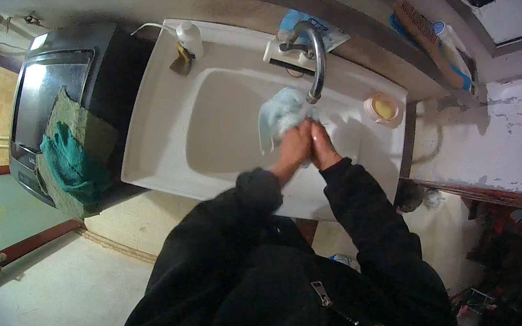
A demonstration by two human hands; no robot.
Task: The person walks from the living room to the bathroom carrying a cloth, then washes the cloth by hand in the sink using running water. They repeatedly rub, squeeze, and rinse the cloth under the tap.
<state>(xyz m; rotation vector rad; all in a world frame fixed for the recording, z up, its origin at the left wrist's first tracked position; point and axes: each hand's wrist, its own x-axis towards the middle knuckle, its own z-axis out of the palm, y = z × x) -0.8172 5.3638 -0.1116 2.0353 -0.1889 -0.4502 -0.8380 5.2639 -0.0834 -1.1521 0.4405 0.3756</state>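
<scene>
My left hand (pixel 295 147) and my right hand (pixel 322 144) press together below the spout of a curved metal faucet (pixel 319 61), over a white sink (pixel 221 117). Just beyond the fingers, a light blue cloth (pixel 282 107) with whitish foam or suds lies against the basin's side. The fingertips touch or nearly touch it; whether either hand grips it cannot be told, as the palms and fingers are partly hidden.
A soap dish with yellow soap (pixel 383 107) sits on the sink's right rim. At the back left are a white bottle (pixel 189 39) and a small brush (pixel 181 63). A dark washing machine (pixel 52 79) with a green cloth (pixel 67 160) stands left. Combs (pixel 414 23) lie on the ledge.
</scene>
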